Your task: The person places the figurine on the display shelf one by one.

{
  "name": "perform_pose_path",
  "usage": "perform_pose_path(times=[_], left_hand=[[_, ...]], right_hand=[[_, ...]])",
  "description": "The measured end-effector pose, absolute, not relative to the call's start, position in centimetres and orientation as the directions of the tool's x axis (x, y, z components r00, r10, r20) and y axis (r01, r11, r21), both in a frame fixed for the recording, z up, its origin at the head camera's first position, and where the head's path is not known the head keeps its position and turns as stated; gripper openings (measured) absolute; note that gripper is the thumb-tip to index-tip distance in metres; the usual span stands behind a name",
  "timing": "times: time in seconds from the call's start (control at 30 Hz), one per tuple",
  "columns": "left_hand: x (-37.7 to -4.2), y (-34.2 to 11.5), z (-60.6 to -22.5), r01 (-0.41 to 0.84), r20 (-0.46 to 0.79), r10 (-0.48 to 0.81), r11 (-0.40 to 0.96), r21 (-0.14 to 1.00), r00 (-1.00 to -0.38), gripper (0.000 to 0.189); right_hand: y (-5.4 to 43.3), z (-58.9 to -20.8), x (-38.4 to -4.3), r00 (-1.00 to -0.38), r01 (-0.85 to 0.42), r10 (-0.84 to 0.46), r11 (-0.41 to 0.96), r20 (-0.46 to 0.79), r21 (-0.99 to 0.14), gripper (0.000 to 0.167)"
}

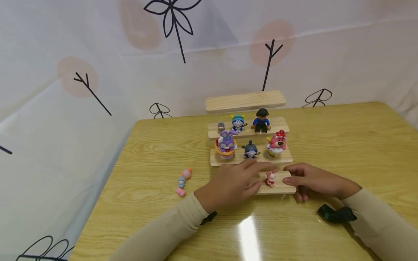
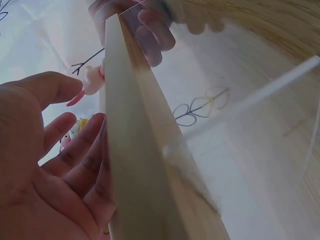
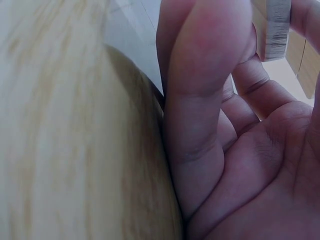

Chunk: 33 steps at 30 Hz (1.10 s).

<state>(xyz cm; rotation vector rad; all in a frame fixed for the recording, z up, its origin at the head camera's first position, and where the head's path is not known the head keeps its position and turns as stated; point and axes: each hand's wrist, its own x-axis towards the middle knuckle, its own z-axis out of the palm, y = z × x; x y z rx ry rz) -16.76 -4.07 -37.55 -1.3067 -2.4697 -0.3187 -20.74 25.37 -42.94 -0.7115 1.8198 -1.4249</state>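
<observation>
A small pink piglet figurine [image 1: 271,178] sits on the lowest wooden step [image 1: 283,186] of a tiered display stand. My left hand [image 1: 231,183] hovers over that step, its index finger stretched out above the piglet and its thumb to one side. In the left wrist view, the fingers of my left hand [image 2: 55,165] look loose, and a gap shows between the thumb tip and the pink figurine [image 2: 93,80]. My right hand [image 1: 315,180] grips the step's right end, thumb on top. The right wrist view shows my right hand [image 3: 200,115] close against the wood.
Higher steps hold a purple rabbit [image 1: 226,143], a dark-haired figure [image 1: 250,149], a pink bear [image 1: 277,143], a blue-capped figure [image 1: 238,124], a block figure [image 1: 261,121] and a grey piece [image 1: 221,126]. Small figurines [image 1: 181,182] lie on the table [image 1: 147,156] at left.
</observation>
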Motion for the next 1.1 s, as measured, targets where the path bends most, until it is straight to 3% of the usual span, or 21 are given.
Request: perform_pose_path(times=[0.17, 0.4, 0.7, 0.9, 1.1], left_hand=[[-16.7, -4.8, -37.6, 0.827, 0.383, 0.758, 0.561, 0.029, -0.528, 0.045], [-16.3, -7.4, -37.6, 0.797, 0.390, 0.705, 0.584, 0.154, -0.592, 0.039], [-16.6, -11.3, -37.7, 0.783, 0.481, 0.633, 0.582, 0.221, -0.606, 0.032], [-16.9, -13.6, -37.5, 0.744, 0.506, 0.580, 0.634, 0.212, -0.639, 0.016], [-18.0, -16.2, -37.4, 0.699, 0.551, 0.501, 0.676, 0.232, -0.668, 0.015]], right_hand=[[25.4, -43.1, -20.6, -0.599, 0.013, -0.776, 0.239, -0.199, -0.971, 0.023], [25.3, -43.2, -20.4, -0.618, -0.016, -0.759, 0.272, -0.205, -0.962, 0.021], [25.2, -43.1, -20.4, -0.617, -0.032, -0.763, 0.268, -0.191, -0.963, 0.023], [25.4, -42.9, -20.4, -0.621, -0.033, -0.760, 0.270, -0.192, -0.962, 0.023], [25.3, -42.9, -20.4, -0.616, -0.029, -0.765, 0.263, -0.190, -0.964, 0.025]])
